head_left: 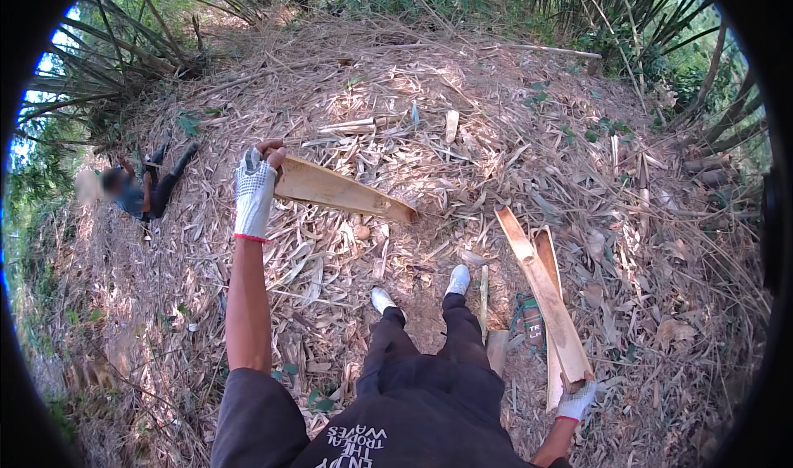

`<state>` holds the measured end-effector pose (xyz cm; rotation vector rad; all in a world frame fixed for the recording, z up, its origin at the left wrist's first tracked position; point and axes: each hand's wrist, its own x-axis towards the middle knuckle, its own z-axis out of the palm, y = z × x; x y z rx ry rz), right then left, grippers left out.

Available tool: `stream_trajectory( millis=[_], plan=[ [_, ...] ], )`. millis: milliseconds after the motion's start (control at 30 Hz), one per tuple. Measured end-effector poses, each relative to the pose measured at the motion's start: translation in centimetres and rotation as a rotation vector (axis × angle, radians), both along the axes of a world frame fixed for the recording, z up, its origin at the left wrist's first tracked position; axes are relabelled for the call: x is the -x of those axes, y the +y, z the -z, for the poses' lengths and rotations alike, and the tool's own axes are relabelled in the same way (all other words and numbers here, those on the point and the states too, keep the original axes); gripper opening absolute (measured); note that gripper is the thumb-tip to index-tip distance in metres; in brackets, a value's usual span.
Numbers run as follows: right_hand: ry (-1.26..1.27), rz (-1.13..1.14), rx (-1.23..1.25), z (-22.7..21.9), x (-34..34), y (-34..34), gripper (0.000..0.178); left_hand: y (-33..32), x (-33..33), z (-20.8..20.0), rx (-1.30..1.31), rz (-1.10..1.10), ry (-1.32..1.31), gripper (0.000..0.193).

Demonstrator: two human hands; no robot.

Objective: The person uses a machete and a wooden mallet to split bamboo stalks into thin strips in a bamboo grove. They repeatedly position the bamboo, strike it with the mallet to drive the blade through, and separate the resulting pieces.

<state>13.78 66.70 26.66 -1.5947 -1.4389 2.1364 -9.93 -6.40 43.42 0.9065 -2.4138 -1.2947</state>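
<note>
My left hand (258, 183), in a white fingerless glove with a red cuff, is closed around one end of a split bamboo piece (343, 191). That pale, trough-like length stretches rightward from my fingers, ahead of my feet. At the lower right my right hand (576, 399), gloved the same way, grips the near end of another bamboo half (541, 290). This one slants away toward the far left, its hollow side showing at the far end. A further bamboo half (552, 263) lies partly behind it; whether my right hand also touches that piece is hard to tell.
Dry bamboo leaves and husks (347, 253) litter the ground. Near my right leg are a dark green bag (530, 319) and a short bamboo block (497, 350). Another person (142, 191) sits at the far left. Cut bamboo pieces (351, 127) lie ahead, with bamboo clumps (611, 9) beyond.
</note>
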Motion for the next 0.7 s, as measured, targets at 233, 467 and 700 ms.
stream_trajectory(
  millis=[233, 467, 700],
  plan=[
    [-0.392, -0.004, -0.063, 3.9, -8.2, 4.9, 0.045, -1.2, 1.9, 0.7, -0.22, 0.028, 0.127, 0.032],
    [-0.505, -0.05, -0.127, 6.9, -10.2, 6.0, 0.038, -1.9, 4.1, 0.7, -0.144, 0.09, 0.079, 0.034],
    [-1.013, -0.683, -1.098, 8.8, -8.1, 5.4, 0.043, -6.5, 4.5, 1.5, -0.014, 0.277, -0.035, 0.03]
  ],
)
